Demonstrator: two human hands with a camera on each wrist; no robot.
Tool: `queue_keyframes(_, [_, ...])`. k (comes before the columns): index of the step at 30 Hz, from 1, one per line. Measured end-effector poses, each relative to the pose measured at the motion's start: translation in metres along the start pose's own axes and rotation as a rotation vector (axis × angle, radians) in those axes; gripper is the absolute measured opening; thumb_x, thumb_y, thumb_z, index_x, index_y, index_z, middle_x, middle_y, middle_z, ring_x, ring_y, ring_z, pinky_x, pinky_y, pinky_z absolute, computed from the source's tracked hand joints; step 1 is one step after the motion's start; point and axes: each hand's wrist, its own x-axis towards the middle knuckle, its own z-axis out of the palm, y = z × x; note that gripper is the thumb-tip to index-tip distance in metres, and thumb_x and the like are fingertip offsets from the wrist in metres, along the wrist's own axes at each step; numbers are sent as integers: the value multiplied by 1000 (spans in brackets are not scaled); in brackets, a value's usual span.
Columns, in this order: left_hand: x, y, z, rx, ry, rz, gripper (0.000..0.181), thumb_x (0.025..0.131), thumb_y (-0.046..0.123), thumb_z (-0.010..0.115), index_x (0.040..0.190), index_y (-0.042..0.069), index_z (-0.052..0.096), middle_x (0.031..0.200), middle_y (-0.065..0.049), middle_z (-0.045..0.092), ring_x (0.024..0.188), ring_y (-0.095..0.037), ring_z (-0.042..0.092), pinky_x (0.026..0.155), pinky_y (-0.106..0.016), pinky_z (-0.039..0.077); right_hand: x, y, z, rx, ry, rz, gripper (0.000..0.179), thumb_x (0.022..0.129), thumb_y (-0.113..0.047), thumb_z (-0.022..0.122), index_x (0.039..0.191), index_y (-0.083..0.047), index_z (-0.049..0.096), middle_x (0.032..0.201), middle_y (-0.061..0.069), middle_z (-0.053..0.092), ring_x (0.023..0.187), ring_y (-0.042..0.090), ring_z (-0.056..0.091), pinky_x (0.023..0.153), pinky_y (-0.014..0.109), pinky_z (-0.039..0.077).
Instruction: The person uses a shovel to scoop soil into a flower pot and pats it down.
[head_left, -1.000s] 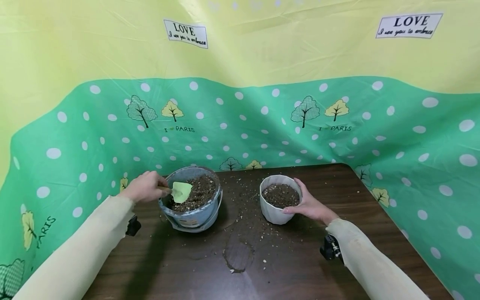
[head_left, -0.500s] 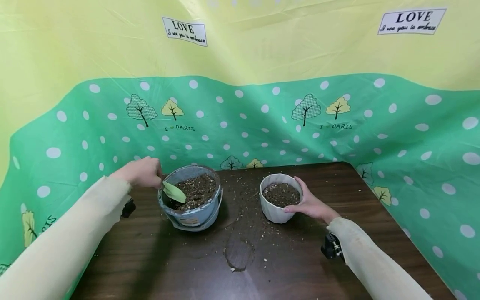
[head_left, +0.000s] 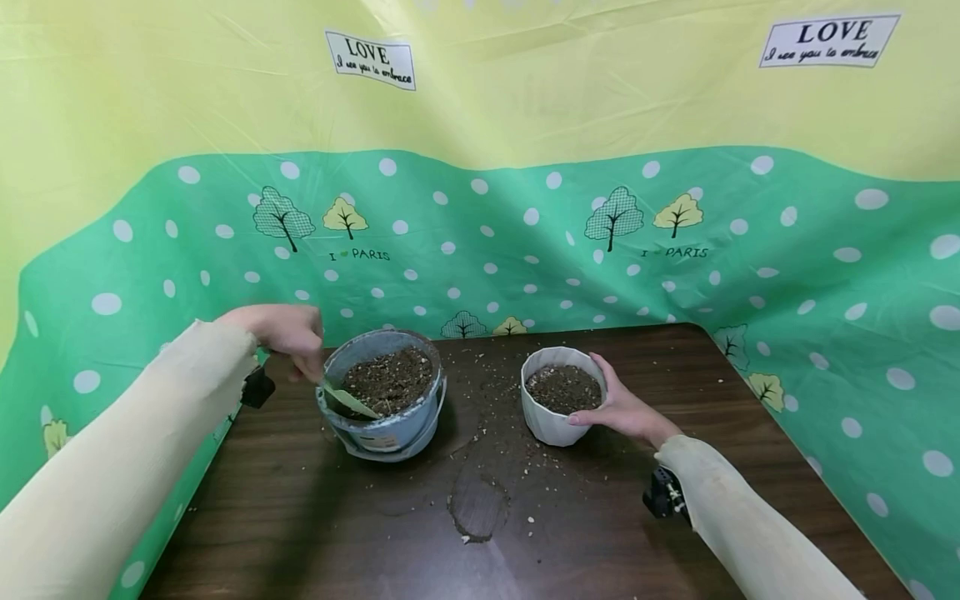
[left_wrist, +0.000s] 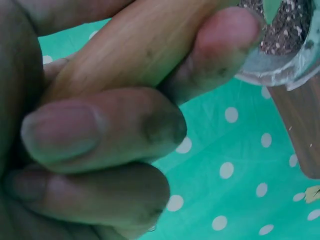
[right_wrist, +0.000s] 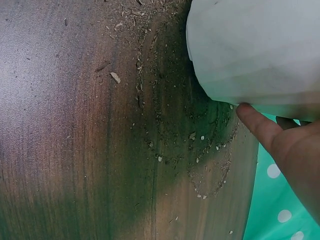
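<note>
At the left, my left hand (head_left: 288,333) grips the wooden handle (left_wrist: 130,45) of a small trowel, its fingers curled round it in the left wrist view. The trowel's green blade (head_left: 350,402) slants down at the left inner side of a blue-grey bucket (head_left: 392,437), its edge at the soil. Dark soil (head_left: 393,379) fills much of that bucket. To the right stands a white plant pot (head_left: 551,427) with soil inside. My right hand (head_left: 618,408) holds this pot from its right side, thumb at the front and fingers round the back.
Both containers stand on a dark wooden table (head_left: 390,533). Soil crumbs lie scattered between them, with a ring of soil (head_left: 478,508) nearer the front. A green and yellow printed cloth (head_left: 495,242) hangs behind and at both sides.
The trowel blade has turned from facing up to edge-on and dropped into the bucket's left side. My left hand has risen slightly and moved left. My right hand stays on the pot.
</note>
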Motion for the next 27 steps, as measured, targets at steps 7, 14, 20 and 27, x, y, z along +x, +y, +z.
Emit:
queue_keyframes(7, [14,-12,19,-18,123,79,22,85,12,72,63,8,73,57,-3,64,45,-8,35,49,-26,30,1,-1,0,-3,4,-9,123,78,-18,85,157,-11,-9,155,29,5,140,49,16,110,62,20])
queue_keyframes(14, [29,-29,42,-65,270,166,6,85,11,75,86,7,79,74,0,71,53,-9,47,53,-28,41,1,-1,1,-6,4,-4,123,79,-18,85,157,-12,-9,155,28,6,140,48,16,110,62,20])
queue_keyframes(20, [27,-45,54,-141,340,197,7,87,11,75,84,5,77,77,-5,71,56,-14,50,53,-28,42,0,-2,1,-3,5,-11,123,79,-17,85,157,-11,-9,155,28,6,140,49,17,109,62,22])
queue_keyframes(27, [17,-60,60,-238,412,179,18,89,20,74,95,3,77,87,-6,73,73,-18,63,67,-35,51,0,-4,2,-14,7,-10,122,79,-17,84,157,-11,-10,155,30,4,140,50,17,109,62,22])
